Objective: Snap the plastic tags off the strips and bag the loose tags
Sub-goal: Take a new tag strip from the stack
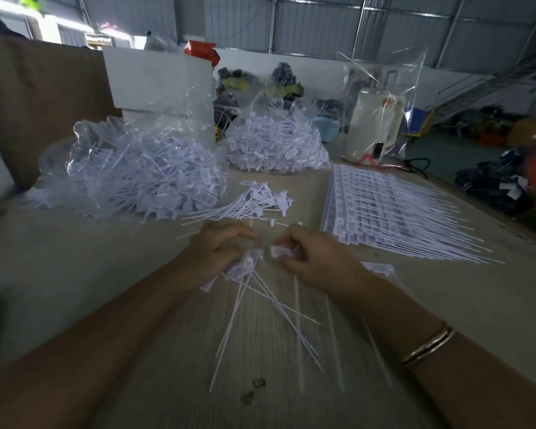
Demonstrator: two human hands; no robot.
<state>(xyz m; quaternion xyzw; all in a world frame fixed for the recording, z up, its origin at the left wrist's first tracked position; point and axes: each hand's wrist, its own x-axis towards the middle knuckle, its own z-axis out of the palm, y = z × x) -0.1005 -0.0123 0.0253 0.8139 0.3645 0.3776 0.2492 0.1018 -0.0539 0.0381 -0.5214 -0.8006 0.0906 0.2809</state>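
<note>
Over wooden table (106,274), left hand (220,252) grips tags (245,267) (bunched); right hand (316,258) pinches one tag (279,251).

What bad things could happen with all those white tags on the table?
1. The left hand grips a whole bunch of tags with long tails fanning out; some could slip and scatter.
2. The loose pile lies unbagged on the table next to the full bag; a sweep of an arm might knock tags off.
3. The right hand pinches one small tag, which may pop away.
</note>
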